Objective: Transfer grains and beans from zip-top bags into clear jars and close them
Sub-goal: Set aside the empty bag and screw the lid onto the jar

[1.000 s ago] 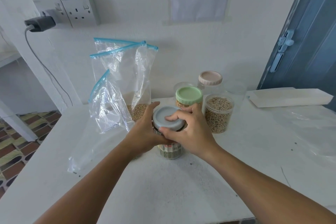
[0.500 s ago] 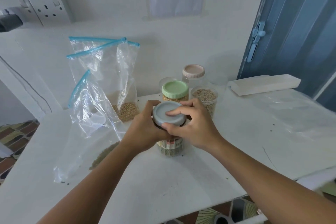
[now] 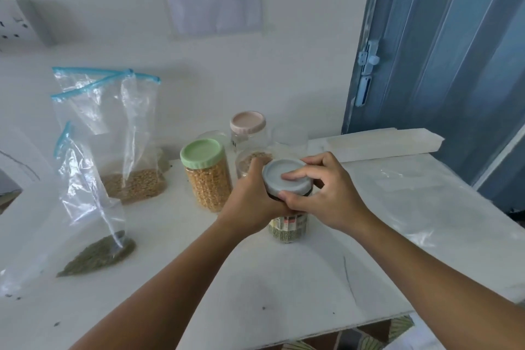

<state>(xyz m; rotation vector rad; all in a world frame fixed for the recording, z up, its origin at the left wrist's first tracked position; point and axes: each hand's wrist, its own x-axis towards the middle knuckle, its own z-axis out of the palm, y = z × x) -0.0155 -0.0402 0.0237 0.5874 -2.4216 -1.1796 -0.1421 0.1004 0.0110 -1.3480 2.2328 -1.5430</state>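
Observation:
A clear jar of green beans (image 3: 288, 231) stands on the white table (image 3: 255, 287) with a grey lid (image 3: 285, 177) on top. My left hand (image 3: 252, 204) wraps the jar's side. My right hand (image 3: 324, 196) grips the grey lid's rim, fingers over its top. Behind stand a green-lidded jar of yellow grains (image 3: 208, 176), a pink-lidded jar (image 3: 248, 131) and an uncovered jar of brown grain (image 3: 250, 162), partly hidden by my left hand. Two zip-top bags stand at the left: one with tan grain (image 3: 122, 139), one with green beans (image 3: 88, 207).
A white flat box (image 3: 383, 143) lies at the back right by a blue door (image 3: 440, 51). Clear plastic sheeting (image 3: 412, 196) covers the table's right side. The table's front edge runs along the lower right. A wall socket (image 3: 17, 23) is at the upper left.
The view has swung right and down, so everything sits further left. Both hands stay on the jar and lid; my right hand's fingers have shifted round the lid's rim.

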